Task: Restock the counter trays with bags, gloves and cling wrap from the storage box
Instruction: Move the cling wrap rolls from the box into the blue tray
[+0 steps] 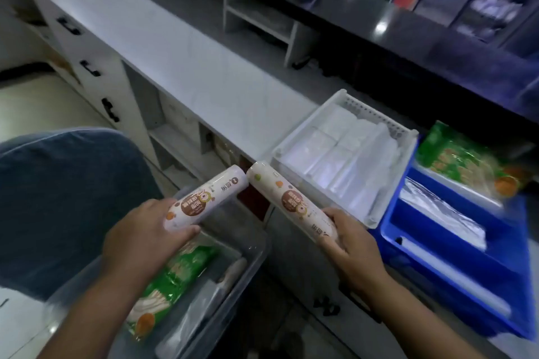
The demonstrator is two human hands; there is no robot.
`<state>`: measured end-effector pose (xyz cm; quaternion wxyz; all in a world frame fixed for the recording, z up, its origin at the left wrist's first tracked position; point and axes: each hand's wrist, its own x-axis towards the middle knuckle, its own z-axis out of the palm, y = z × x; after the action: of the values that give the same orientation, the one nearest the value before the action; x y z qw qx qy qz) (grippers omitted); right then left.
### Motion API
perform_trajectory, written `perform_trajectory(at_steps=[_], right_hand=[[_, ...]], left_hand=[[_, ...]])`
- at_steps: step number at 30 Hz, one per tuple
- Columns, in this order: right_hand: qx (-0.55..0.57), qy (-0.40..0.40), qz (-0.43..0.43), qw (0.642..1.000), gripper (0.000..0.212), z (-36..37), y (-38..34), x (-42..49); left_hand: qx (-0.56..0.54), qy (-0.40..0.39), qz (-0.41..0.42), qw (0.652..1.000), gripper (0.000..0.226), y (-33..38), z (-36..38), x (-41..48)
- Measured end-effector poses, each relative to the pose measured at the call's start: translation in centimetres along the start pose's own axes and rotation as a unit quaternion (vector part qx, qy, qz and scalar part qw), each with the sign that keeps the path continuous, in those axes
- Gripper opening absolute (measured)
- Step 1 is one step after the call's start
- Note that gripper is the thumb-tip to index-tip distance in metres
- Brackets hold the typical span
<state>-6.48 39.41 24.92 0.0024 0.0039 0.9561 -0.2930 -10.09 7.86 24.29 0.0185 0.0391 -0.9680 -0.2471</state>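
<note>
Left hand [140, 230]: fingers wrapped around the lower end of a white printed roll [204, 198], held above the clear storage box [256, 245]. Right hand [350, 245]: fingers closed on the lower end of a second printed roll [288, 198]. The upper ends of both rolls nearly meet, forming an inverted V in front of the surface [180, 61]. Storage box contents: one green packet [172, 271] and what appear to be clear film items, blurred. White tray [309, 125] on the surface: folded clear bags [344, 157]. Blue tray [455, 280], just beside the white tray: a clear-wrapped pack [440, 216] and a long white roll [455, 274]. Beyond it lies another green packet [463, 160]
</note>
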Motion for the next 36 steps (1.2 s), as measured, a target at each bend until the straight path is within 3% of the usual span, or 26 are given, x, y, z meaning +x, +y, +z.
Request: perform_trajectory(at_steps=[4,9,15,22,29,36], right_hand=[[0.003,0.072,0.018,0.997,0.036,-6.1,4.6,-2.7],[0.02,0.132,0.069,0.989,0.018,-12.7,11.7,-6.0],[-0.055,0.041,0.121,0.99,0.033,-17.8,21.1,-8.4],[-0.213,-0.067,0.024,0.974,0.046,-18.2,26.4,-7.6],[-0.283,-0.01,-0.057,0.957,0.035,-18.3,26.8,-7.6],[-0.278,0.034,-0.057,0.958,0.026,-17.7,24.9,-6.4]], left_hand=[[-0.019,-0.006,0.061,0.998,0.036,6.7,0.9,1.1],[-0.005,0.0,0.119,0.993,0.036,15.0,2.8,1.8],[-0.002,0.002,0.157,0.988,0.041,22.4,6.0,1.8],[0.012,0.018,0.169,0.985,0.044,28.6,9.3,1.1],[0.01,-0.004,0.164,0.986,0.044,31.3,10.7,0.8],[0.041,-0.007,0.189,0.981,0.05,31.8,10.1,2.3]])
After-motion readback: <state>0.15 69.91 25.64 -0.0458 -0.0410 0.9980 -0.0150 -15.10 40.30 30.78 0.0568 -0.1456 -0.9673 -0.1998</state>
